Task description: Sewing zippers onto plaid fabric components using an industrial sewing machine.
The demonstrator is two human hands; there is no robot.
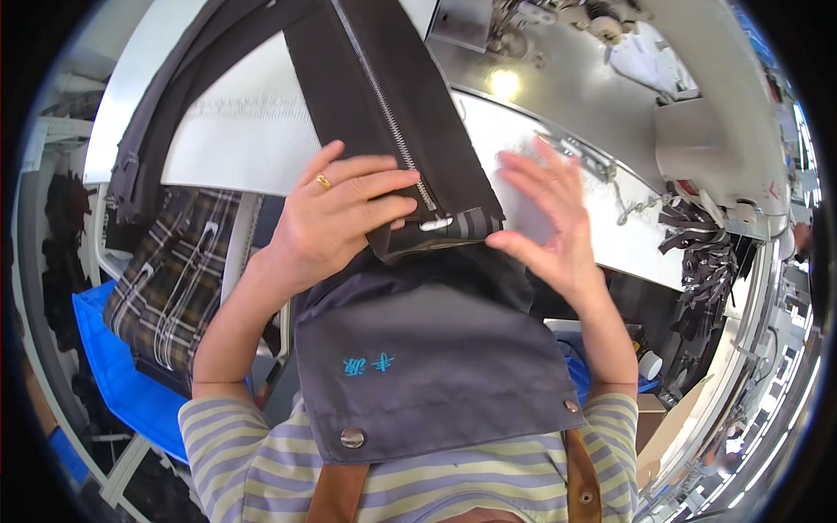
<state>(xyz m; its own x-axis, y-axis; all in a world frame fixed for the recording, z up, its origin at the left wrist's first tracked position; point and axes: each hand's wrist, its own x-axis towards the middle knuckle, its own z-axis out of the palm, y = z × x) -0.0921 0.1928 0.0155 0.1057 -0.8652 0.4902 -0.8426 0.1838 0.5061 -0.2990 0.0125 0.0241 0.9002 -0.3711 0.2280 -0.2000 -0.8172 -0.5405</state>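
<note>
A long dark brown fabric piece [327, 87] with a silver metal zipper [384, 100] set along it lies over the white table, its near end toward me. At that end a light zipper pull [437, 224] and a folded striped edge [475, 223] show. My left hand [336, 205], a gold ring on one finger, rests on the fabric beside the zipper, fingers stretched out flat; its thumb is mostly hidden. Just off the fabric's right edge, my right hand [554, 218] is raised with its fingers spread and nothing in it, the thumb near the fabric's corner.
Dark fabric strips [144, 166] hang over the table's left side. Below them, plaid fabric pieces [179, 279] lie above a blue bin [122, 340]. Sewing machine parts [602, 30] and a steel plate [558, 74] stand far right; a bunch of dark strips [697, 253] hangs at right.
</note>
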